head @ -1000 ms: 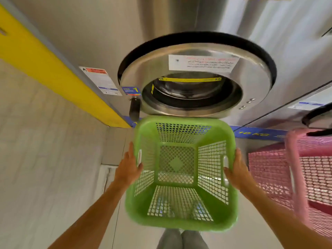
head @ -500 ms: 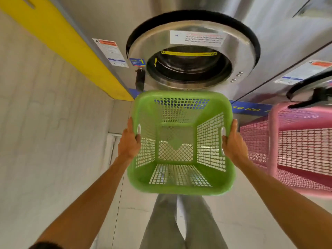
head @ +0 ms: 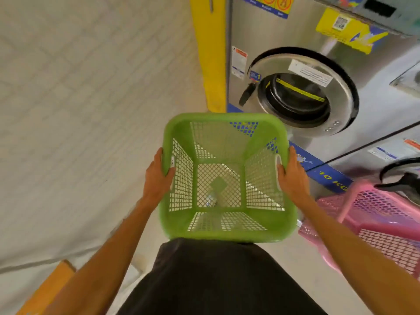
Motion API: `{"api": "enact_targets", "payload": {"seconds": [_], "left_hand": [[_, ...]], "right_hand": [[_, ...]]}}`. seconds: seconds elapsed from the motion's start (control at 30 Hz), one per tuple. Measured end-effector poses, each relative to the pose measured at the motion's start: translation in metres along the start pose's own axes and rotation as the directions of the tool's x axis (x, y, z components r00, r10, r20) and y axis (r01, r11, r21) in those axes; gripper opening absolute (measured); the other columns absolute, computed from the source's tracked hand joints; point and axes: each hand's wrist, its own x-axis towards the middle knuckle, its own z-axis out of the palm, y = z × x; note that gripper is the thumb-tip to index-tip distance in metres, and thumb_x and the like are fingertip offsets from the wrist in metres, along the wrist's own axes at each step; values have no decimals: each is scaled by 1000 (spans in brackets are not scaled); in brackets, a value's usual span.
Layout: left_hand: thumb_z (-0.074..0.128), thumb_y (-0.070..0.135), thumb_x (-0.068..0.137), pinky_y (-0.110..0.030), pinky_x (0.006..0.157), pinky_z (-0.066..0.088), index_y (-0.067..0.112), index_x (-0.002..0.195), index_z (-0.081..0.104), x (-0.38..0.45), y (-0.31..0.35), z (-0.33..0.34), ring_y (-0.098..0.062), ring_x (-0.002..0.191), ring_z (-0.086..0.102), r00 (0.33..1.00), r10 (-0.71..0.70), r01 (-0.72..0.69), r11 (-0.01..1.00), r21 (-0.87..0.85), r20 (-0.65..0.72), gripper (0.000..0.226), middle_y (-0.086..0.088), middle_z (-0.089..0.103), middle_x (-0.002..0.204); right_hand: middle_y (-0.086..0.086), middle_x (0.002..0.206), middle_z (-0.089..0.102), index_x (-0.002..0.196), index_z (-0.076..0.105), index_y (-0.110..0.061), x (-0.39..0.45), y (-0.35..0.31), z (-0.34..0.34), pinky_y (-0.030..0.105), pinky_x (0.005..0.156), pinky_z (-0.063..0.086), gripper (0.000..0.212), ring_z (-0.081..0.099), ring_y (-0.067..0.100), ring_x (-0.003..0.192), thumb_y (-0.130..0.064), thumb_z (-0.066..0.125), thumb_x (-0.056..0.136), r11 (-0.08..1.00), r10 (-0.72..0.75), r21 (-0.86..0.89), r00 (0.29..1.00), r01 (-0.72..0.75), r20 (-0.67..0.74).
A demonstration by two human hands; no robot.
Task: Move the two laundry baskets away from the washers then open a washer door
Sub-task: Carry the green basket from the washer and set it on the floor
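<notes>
I hold an empty green laundry basket [head: 227, 230] in the air in front of my body. My left hand [head: 159, 176] grips its left handle and my right hand [head: 292, 178] grips its right handle. A pink laundry basket [head: 375, 226] stands on the floor at the right, below a second washer. The steel washer [head: 261, 30] at the upper right has its round door [head: 341, 87] shut, with a black handle [head: 246, 94] on the door's left side.
A white tiled wall [head: 91, 110] fills the left. A yellow post [head: 209, 53] stands between wall and washer. A second washer's door [head: 400, 167] shows at the right edge. An orange wooden edge [head: 45, 289] lies at the bottom left.
The basket has come up and back toward my body, away from the washer. My view has swung left, so the washer now sits at the upper right.
</notes>
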Motion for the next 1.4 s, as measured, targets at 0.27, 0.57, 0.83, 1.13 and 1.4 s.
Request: {"api": "enact_targets", "payload": {"seconds": [0.27,0.57,0.83,1.13,1.4], "left_hand": [[68,24,90,-53,98,51,14,154,30,-122,-68,-67,-32,111,63,941,-272,253,960,-117,-199,75,-15,61,133],[67,11,86,-49,87,58,13,155,28,-252,-183,-125,-29,102,65,803,-510,431,854,-289,-307,80,-14,62,123],[66,1,81,-28,69,61,18,155,26,-317,-311,-142,-14,94,68,721,-651,515,733,-444,-239,86,-6,53,126],[66,4,82,-45,67,62,26,157,17,-305,-448,-90,-27,94,64,636,-754,675,647,-355,-165,92,-14,54,129],[61,-7,81,-29,38,50,30,150,20,-264,-563,-22,-18,66,59,637,-752,716,659,-232,-171,88,-18,56,120]], "right_hand": [[23,148,47,154,25,-9,-13,-98,22,52,95,48,64,55,47,124,-43,45,103,933,-357,-8,929,360,100],[21,118,64,132,45,-12,-86,-227,111,44,79,52,45,65,42,103,-33,61,95,801,-580,66,744,595,331],[7,99,64,134,39,-21,-167,-307,214,42,54,61,50,69,25,68,-29,65,92,772,-532,-12,656,636,536],[13,104,63,132,45,-13,-180,-302,370,45,58,62,46,70,31,73,-16,66,91,788,-336,-201,680,582,652],[11,112,62,126,54,-9,-150,-270,498,42,71,63,41,67,28,87,-15,69,88,711,-334,-263,642,653,690]]}}
